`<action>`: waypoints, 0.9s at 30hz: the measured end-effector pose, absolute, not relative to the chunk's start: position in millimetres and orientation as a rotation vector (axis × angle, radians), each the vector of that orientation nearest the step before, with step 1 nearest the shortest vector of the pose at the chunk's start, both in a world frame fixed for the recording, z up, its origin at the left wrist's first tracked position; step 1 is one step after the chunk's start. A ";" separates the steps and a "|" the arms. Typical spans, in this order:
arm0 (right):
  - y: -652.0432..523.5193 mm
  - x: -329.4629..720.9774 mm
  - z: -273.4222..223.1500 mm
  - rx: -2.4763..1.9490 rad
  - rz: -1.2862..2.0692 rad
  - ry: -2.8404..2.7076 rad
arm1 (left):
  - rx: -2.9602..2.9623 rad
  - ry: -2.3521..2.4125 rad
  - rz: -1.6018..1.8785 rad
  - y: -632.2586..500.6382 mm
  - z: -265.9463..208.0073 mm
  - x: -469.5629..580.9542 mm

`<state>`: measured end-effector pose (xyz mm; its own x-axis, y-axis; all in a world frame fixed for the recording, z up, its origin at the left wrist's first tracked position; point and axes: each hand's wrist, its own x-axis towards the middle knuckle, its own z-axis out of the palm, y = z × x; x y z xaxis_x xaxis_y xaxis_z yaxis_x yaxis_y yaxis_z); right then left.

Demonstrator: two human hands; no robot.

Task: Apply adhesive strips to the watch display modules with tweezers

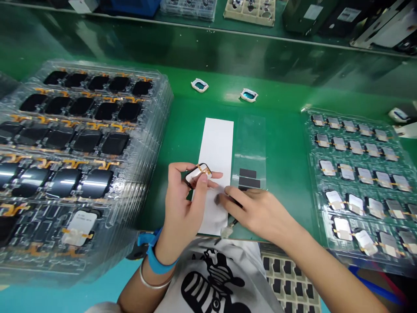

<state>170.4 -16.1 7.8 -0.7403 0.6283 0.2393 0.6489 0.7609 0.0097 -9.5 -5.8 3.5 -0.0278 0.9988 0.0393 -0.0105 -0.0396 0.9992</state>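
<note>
My left hand (187, 191) pinches a small display module (199, 174) between thumb and fingers. The module has rounded corners, a silvery back, a dark rim and an orange flex cable. My right hand (252, 208) is closed with its fingertips over a white paper strip (216, 143); a small dark patch shows at the fingertips, but I cannot make out what it is. Beneath that hand a thin tool-like item with a pale end (227, 231) sticks out at the table edge. Right of the strip lies a clear film sheet (250, 139) bearing dark rectangular pieces (249, 182).
Stacked clear trays (153, 143) with dark display modules stand at left. A clear tray (312, 174) of silver-backed modules lies at right. Two small white-rimmed frames (199, 85) (249, 95) rest at the back, below a shelf edge (182, 24). A compartmented tray (289, 282) sits below the table edge.
</note>
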 end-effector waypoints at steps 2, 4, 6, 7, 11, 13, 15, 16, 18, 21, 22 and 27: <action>-17.8 171.0 8.3 -1.046 0.026 -2.759 | 1.212 1.187 1.209 -6.6 1.7 -12.5; -18.6 171.9 9.0 -1.143 0.266 -2.702 | 1.187 1.169 1.200 -6.6 0.1 -13.5; -17.4 170.0 9.2 -1.243 0.449 -2.598 | 1.165 1.150 1.220 -6.2 -0.8 -13.7; -16.3 167.6 9.1 -1.282 0.478 -2.558 | 1.161 1.139 1.230 -5.9 -1.0 -13.8; -12.2 152.4 8.2 -1.407 0.389 -2.521 | 1.158 1.098 1.223 -6.1 -1.7 -15.0; -11.4 147.0 8.0 -1.469 0.367 -2.510 | 1.148 1.092 1.228 -6.6 -1.9 -15.4; -10.5 147.0 8.4 -1.502 0.385 -2.464 | 1.131 1.094 1.262 -6.7 -1.6 -15.7; -9.6 149.1 8.9 -1.499 0.438 -2.408 | 1.119 1.093 1.283 -6.4 -1.2 -15.8; -7.0 156.0 11.2 -1.425 0.607 -2.191 | 1.085 1.078 1.301 -5.3 0.5 -15.9; -4.5 163.4 18.0 -1.220 0.726 -1.766 | 1.014 0.999 1.230 -3.7 3.7 -16.1; -4.8 163.2 20.6 -1.177 0.693 -1.686 | 0.991 0.967 1.195 -3.8 4.4 -16.2; -11.9 150.4 25.3 -1.117 0.215 -1.986 | 0.960 0.924 1.045 -7.2 2.0 -18.5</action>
